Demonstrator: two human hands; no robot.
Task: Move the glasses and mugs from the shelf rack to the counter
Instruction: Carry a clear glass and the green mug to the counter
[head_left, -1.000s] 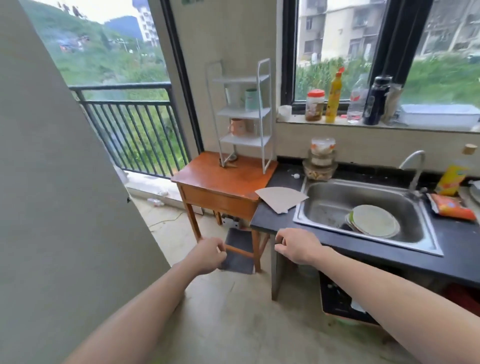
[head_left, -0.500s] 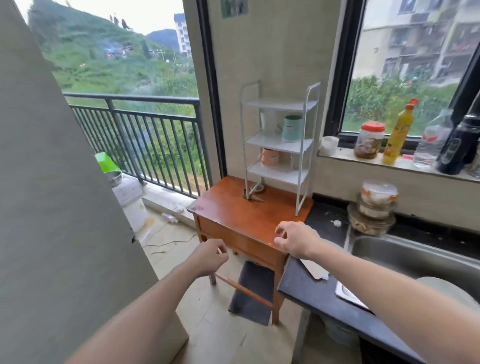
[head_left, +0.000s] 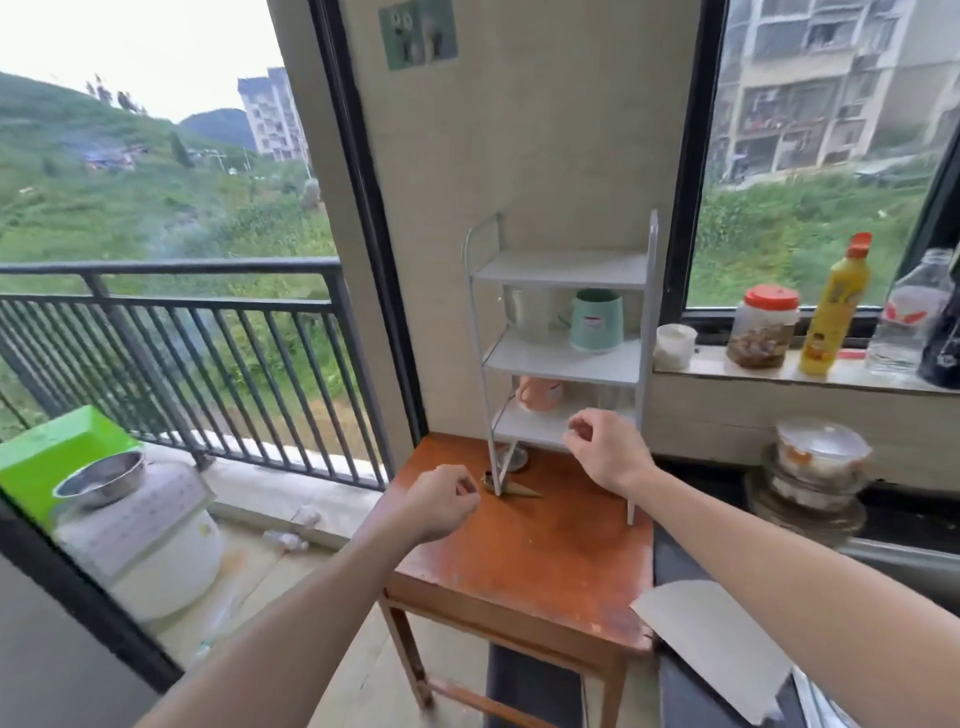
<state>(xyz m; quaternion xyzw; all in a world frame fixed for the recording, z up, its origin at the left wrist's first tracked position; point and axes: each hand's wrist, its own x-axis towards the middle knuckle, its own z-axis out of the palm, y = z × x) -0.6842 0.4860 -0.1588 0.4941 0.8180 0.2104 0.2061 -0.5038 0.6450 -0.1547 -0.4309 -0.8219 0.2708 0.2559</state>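
A white three-tier metal shelf rack (head_left: 563, 358) stands at the far edge of a small reddish-brown wooden table (head_left: 519, 561), against the beige wall between the balcony door and the window. On its middle shelf a mint-green mug (head_left: 596, 320) sits to the right, with a pale, see-through cup (head_left: 530, 314) just left of it. On the bottom shelf a pink mug (head_left: 541, 393) sits to the left. To its right there seem to be clear glasses (head_left: 615, 397), too blurred to count. The top shelf is bare.

The right hand (head_left: 605, 449) hovers in front of the bottom shelf, near the rack's right front leg, fingers loosely curled and grasping nothing. The left hand (head_left: 441, 501) hangs over the table's far left corner, just left of the rack's left front leg, also loosely curled and empty.

The dark counter (head_left: 670, 561) adjoins the table on the right, and a grey cardboard sheet (head_left: 711, 644) lies at its near end. Farther right a stack of round lidded containers (head_left: 815, 467) stands on it. On the windowsill stand a small white cup (head_left: 674, 345), a red-lidded jar (head_left: 762, 328), a yellow bottle (head_left: 834, 306) and a clear plastic bottle (head_left: 906, 317).

On the balcony to the left, a steel bowl (head_left: 101, 478) rests on a white rice cooker (head_left: 140, 540).
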